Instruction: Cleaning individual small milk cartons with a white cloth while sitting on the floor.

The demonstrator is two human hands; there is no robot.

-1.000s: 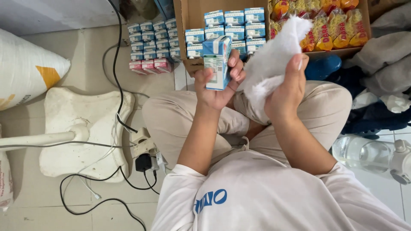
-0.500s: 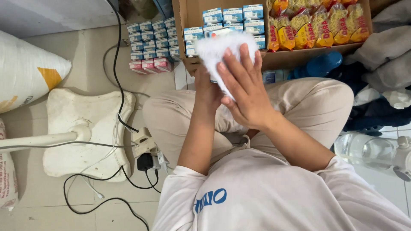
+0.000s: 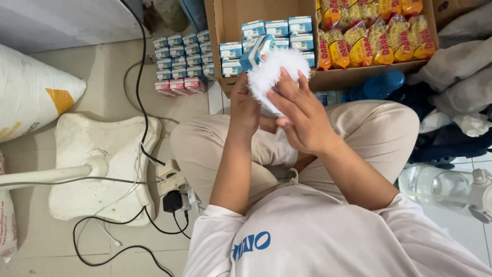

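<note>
White cloth (image 3: 274,74) wiping a small blue carton (image 3: 258,50), held up over the lap.
Left hand (image 3: 245,110) grips the carton from below; right hand (image 3: 303,119) presses the cloth flat against it, just before the cardboard box (image 3: 220,31). Wiping seems mid-way; next likely needs turning the carton.

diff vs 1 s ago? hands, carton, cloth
The right hand carried the white cloth from the right across onto the blue-white carton, now mostly covered. The left hand kept its grip on the carton. Cardboard box and floor cartons unchanged.
</note>
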